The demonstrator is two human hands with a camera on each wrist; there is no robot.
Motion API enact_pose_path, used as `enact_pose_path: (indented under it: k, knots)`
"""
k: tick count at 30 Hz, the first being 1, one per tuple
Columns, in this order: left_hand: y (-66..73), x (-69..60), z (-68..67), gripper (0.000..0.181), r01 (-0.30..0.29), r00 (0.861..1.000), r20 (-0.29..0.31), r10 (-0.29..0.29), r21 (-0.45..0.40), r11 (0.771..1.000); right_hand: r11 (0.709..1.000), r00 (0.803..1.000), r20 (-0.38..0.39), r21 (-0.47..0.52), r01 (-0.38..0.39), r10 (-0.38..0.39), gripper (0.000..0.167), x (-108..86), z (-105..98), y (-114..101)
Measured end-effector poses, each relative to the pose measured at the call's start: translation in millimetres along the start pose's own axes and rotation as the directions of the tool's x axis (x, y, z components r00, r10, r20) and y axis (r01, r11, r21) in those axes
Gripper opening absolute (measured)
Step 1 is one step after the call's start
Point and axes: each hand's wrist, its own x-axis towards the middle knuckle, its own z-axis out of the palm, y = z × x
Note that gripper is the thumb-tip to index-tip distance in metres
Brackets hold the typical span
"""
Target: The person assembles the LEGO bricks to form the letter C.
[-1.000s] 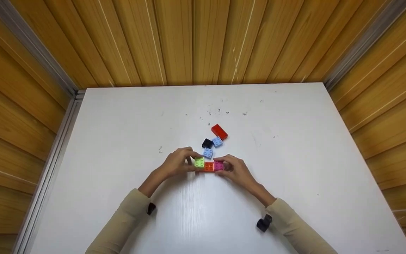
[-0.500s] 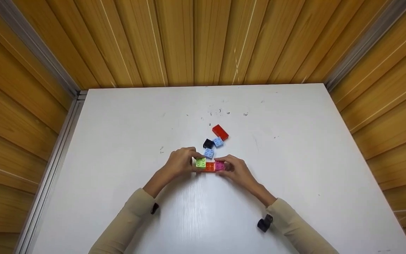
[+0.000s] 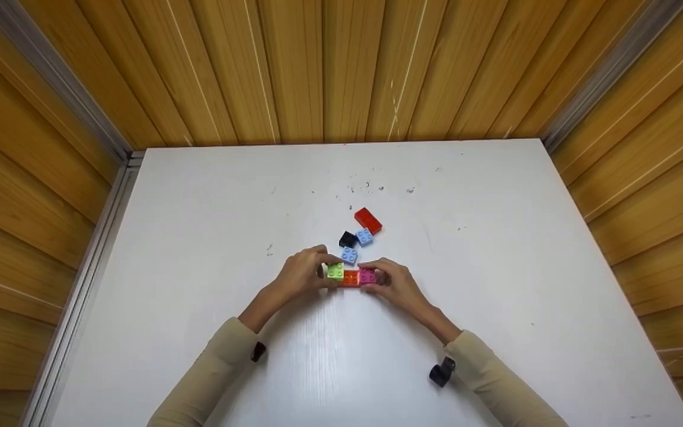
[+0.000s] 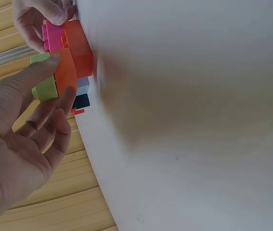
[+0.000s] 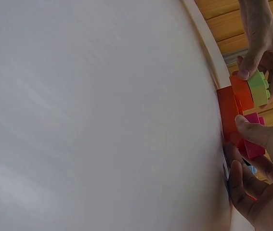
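Near the middle of the table, both hands hold one stack of toy building bricks. Its bottom is a long orange-red brick (image 5: 228, 111). On its left end an orange brick (image 4: 66, 73) carries a light green brick (image 3: 335, 271); a pink brick (image 3: 367, 276) sits on the right end. My left hand (image 3: 302, 274) pinches the orange and green bricks between thumb and fingers, its thumb low on the orange one in the right wrist view. With thumb and fingers my right hand (image 3: 399, 283) grips the pink brick's end of the stack. Fingers hide parts of both ends.
Just behind the stack lie a light blue brick (image 3: 349, 255), a black brick (image 3: 347, 239), another light blue brick (image 3: 364, 236) and a long red brick (image 3: 368, 220). The white table (image 3: 211, 196) meets wood-patterned walls (image 3: 294, 71) at the back and sides.
My left wrist has shifted slightly right, and its fingers sit closer about the green and orange bricks. The right hand and the loose bricks have stayed in place.
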Motion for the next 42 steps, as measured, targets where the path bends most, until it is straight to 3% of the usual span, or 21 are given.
enact_pose_path:
  k: [6,15,24,32,38,42]
  knots:
    - [-2.3,0.2,-1.3,0.042,-0.013,0.999,0.031,0.015,-0.049,0.999,1.000,1.000,0.014,-0.010,-0.001,0.001,0.042,-0.7,0,-1]
    - [3.8,2.9,-1.2,0.045,-0.007,0.999,0.041,0.005,0.052,0.999,1.000,1.000,0.020,0.001,0.012,-0.012,0.041,-6.1,-1,1]
    - [1.4,10.2,0.1,0.044,0.015,1.000,0.023,-0.015,0.018,1.000,1.000,1.000,-0.003,-0.011,0.015,-0.015,0.041,-4.4,-1,4]
    - [4.1,0.2,11.6,0.044,-0.018,1.000,-0.009,0.018,0.015,1.000,0.998,1.000,0.015,-0.053,-0.023,0.024,0.041,-7.8,-4,1]
    - [-1.5,-5.5,9.3,0.044,-0.033,0.999,0.010,0.034,-0.108,0.994,0.998,0.999,0.041,-0.061,-0.009,0.011,0.042,-7.0,-7,1]
    - [-10.2,0.7,6.3,0.038,-0.014,0.999,0.036,0.020,-0.183,0.983,0.999,0.999,0.049,-0.053,-0.001,0.003,0.042,-8.1,-8,0]
